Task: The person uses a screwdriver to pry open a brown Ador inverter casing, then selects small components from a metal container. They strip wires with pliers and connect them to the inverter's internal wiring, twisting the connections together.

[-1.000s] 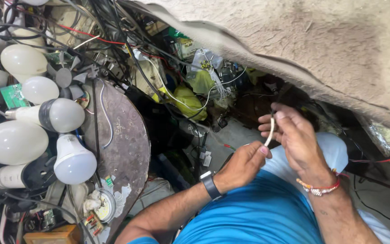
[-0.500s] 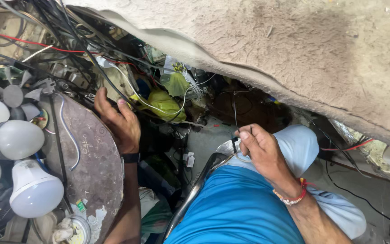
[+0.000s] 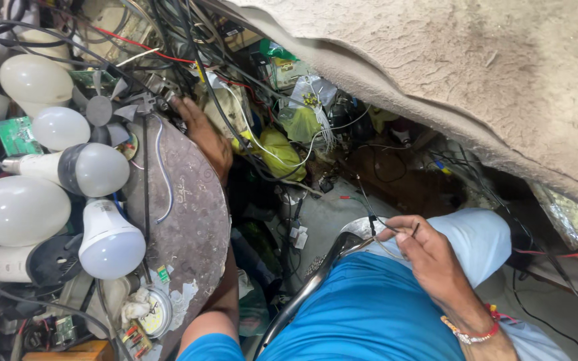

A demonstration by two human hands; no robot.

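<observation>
Over your lap, your right hand (image 3: 429, 257) pinches a thin pale wire (image 3: 391, 249) between thumb and fingers (image 3: 406, 235); its long axis runs roughly left to right, sagging in a shallow loop above the blue shirt (image 3: 376, 314), and its dark tip (image 3: 372, 222) points up and away from you toward the clutter. Your left hand (image 3: 203, 137) has reached farther out than half a second ago: it was resting on the upper edge of the round rusty plate (image 3: 185, 227) and now sits beyond that edge among the black cables (image 3: 188, 40), fingers curled, though you cannot tell whether they grip anything there. A second ago both hands worked together on the wire at your lap. White bulbs (image 3: 18, 210) crowd the bench on the left, touching one another, just beside the plate. A yellow-green bag (image 3: 279, 150) lies between the two hands, farther back. A rough overhanging slab (image 3: 469, 80) closes off the upper right, and a curved metal bar (image 3: 316, 281) runs along the shirt's left edge. Open room is narrow: only the grey floor patch (image 3: 332, 214) just ahead of the wire tip.
</observation>
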